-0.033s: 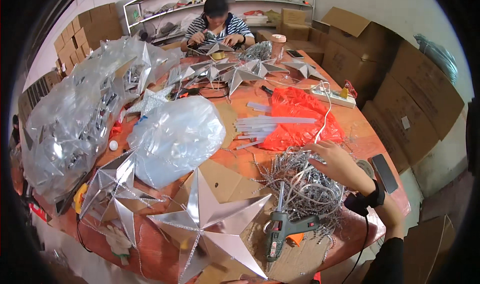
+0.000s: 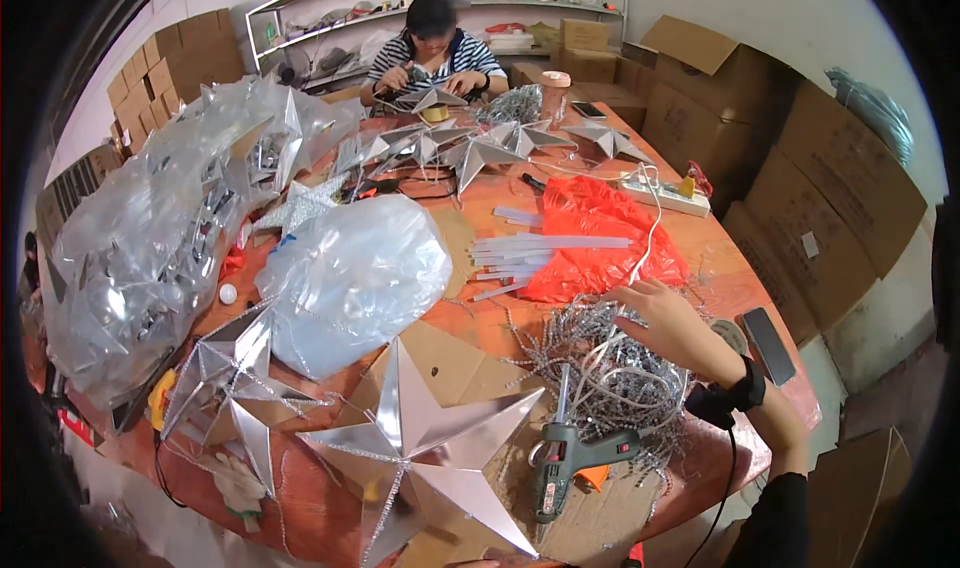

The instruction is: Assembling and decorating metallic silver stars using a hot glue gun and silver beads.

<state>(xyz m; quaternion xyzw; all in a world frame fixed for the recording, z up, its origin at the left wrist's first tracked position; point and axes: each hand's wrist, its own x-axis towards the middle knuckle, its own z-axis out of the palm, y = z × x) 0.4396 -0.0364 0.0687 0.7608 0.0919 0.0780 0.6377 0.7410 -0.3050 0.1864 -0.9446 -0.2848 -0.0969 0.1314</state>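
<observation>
My right hand (image 2: 668, 320) reaches over a tangled heap of silver garland (image 2: 640, 393) on the right of the table. Its thumb and fingers are apart, close to a white cord (image 2: 655, 233) that runs down into the heap. Of my left hand (image 2: 474, 564) only a sliver shows at the bottom edge, its fingers hidden. A large silver star (image 2: 455, 478) lies before me on cardboard, with a strand of garland along one ridge. Between star and heap rests a green hot glue gun (image 2: 560, 468), its nozzle pointing away from me.
Left stand a second star (image 2: 250, 428), a clear plastic bag (image 2: 350, 278) and a bulky bagged pile (image 2: 130, 258). Glue sticks (image 2: 540, 248) lie by a red bag (image 2: 610, 258); a phone (image 2: 768, 346) sits at the right edge. A co-worker (image 2: 435, 63) handles a star across the table.
</observation>
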